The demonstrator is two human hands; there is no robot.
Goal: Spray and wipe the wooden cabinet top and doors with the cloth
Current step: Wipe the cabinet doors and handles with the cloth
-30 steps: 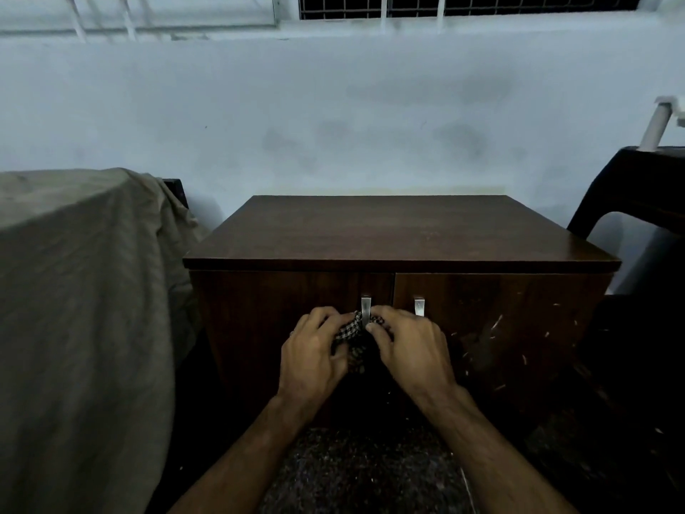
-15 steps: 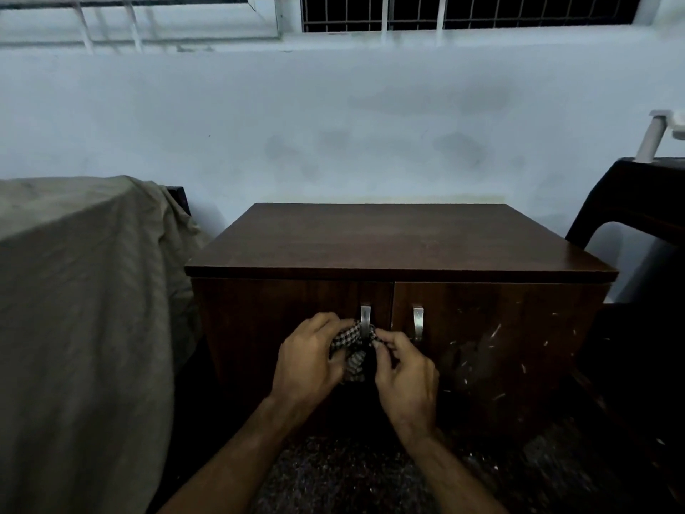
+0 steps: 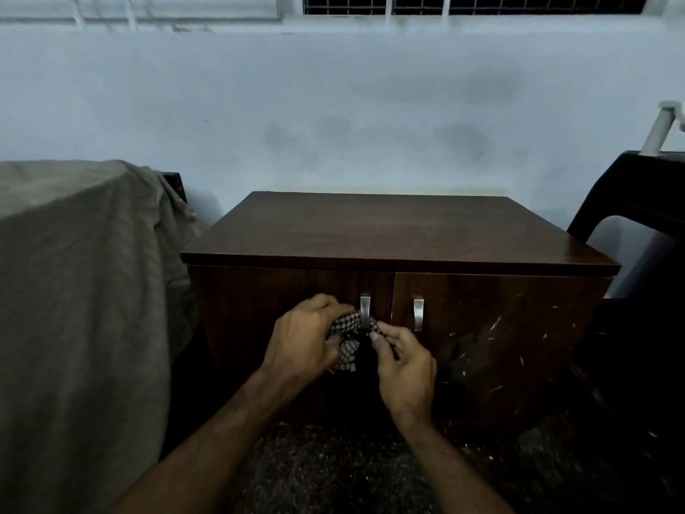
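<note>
Both forearms extended forward and down toward cabinet [image 3: 400, 231] front. Left hand [image 3: 302, 345] knuckles up, fingers curled round a bunch of checked cloth [image 3: 346, 337]. Right hand [image 3: 406, 359] slightly lower, thumb and forefinger pinching the cloth's other end. Hands close together, not touching, cloth bridging the gap.

Cloth looped against the lower end of left handle [image 3: 365, 309] on the left door [image 3: 274, 309]; loose tail hanging below left hand. Whether cloth passes behind the handle: cannot tell.

Right handle [image 3: 418, 311] just beside, untouched. Right door [image 3: 500, 320] flecked with pale specks. Top bare, dark wood. Draped grey sheet [image 3: 81, 291] to the left, dark chair [image 3: 637, 202] to the right, pale wall [image 3: 333, 105] behind. Speckled floor [image 3: 333, 473] below forearms.
</note>
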